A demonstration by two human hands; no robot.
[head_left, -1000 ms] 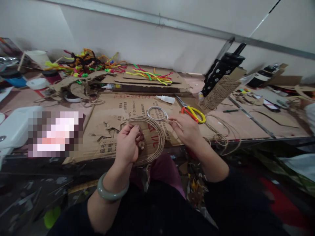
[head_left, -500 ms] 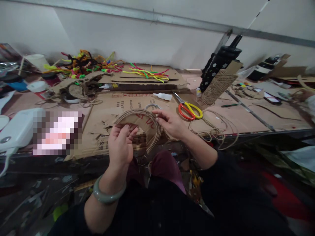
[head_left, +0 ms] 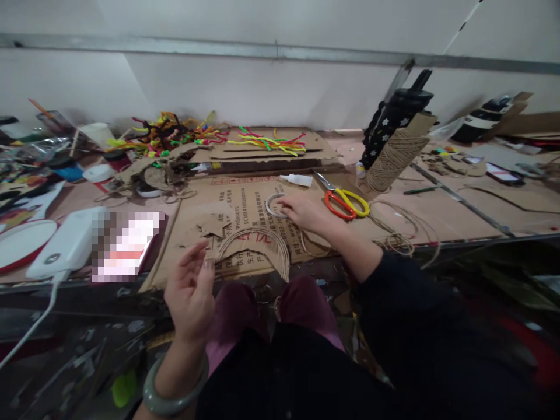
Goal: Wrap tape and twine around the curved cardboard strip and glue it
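Note:
A crescent-shaped piece covered with rows of twine lies on the printed cardboard sheet, near the bench's front edge. My left hand is just left of the crescent, fingers loosely bent and apart, with nothing visible in it. Beyond the crescent, my right hand has its fingertips closed on the near right rim of a thin white ring resting on the cardboard. Right of that hand lie scissors with red and yellow handles. A small white glue bottle is behind it.
A twine cone leans by a black flowered bottle. Loose twine trails at the right front edge. Colourful pipe cleaners lie at the back. On the left are a blurred phone and a white corded device.
Both hands have let go of the twine-covered crescent, which now lies on the cardboard nearer the front edge. My left hand has drawn back left; my right hand has reached the white ring.

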